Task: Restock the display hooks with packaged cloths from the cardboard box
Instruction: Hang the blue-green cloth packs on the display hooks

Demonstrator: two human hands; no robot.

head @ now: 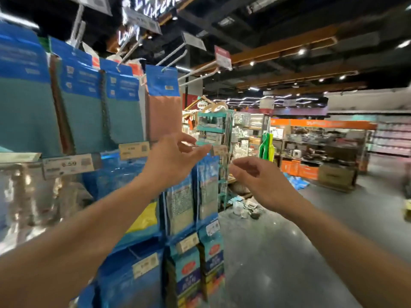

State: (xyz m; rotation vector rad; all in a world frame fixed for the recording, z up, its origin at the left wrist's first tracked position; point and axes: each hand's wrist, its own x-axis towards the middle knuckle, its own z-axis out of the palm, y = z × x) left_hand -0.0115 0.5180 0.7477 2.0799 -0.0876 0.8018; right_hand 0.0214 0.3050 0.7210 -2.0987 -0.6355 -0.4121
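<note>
Packaged cloths (163,107): hang by blue header cards on upper display hooks (173,60), fronts facing the aisle. Bare hooks (196,72) alongside, likely awaiting stock. Left hand (175,152), right hand (258,181): raised, loosely curled, holding nothing. Cardboard box: not in view

Flat blue-carded packaged cloths (84,103) hang from white wire display hooks (171,57) on the left. Pale paper price tags (69,165) sit below them. The left hand (174,156) and right hand (263,184) are apart, to the right of these tags.
</note>
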